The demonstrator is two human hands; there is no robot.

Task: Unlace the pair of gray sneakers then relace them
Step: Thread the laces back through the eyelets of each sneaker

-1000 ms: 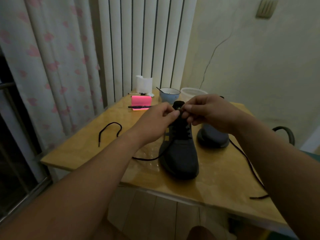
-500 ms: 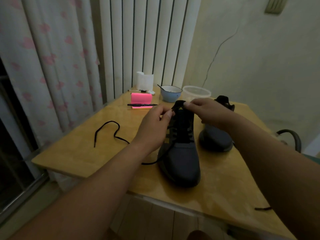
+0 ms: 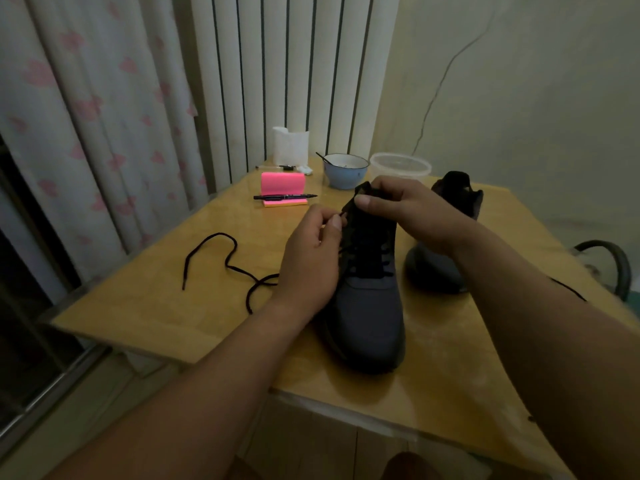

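- Dim room: flowered curtain (image 3: 69,133) at upper left, yellow wooden table (image 3: 138,306) across mid-frame.
- Left hand (image 3: 311,258): thumb and forefinger pinch a black lace tip (image 3: 343,215), right at the upper left edge of the near sneaker's collar.
- Right hand (image 3: 415,216): curled over the top of the tongue, thumb on the front, gripping and steadying the shoe.
- Near sneaker (image 3: 367,317): centre frame, on its sole, toe toward the camera. Lace crossings show up the throat, too dark to count.
- Far sneaker (image 3: 457,194): just right of it and behind, mostly hidden by the right forearm. Laced or not, cannot tell.
- Loose lace (image 3: 228,258): on the table left of centre, one end running behind the left wrist. Separate piece or tail of the working lace, cannot tell.
- Far edge of the table: pink notepad (image 3: 282,181) with pen (image 3: 285,196), blue bowl (image 3: 346,171), clear tub (image 3: 400,166).
- Progress, as a judgement: work is at the near sneaker's top eyelet, and whether the tip is going in or coming out is unclear. If the loose lace belongs to the far sneaker, that shoe is stripped and its relacing remains.
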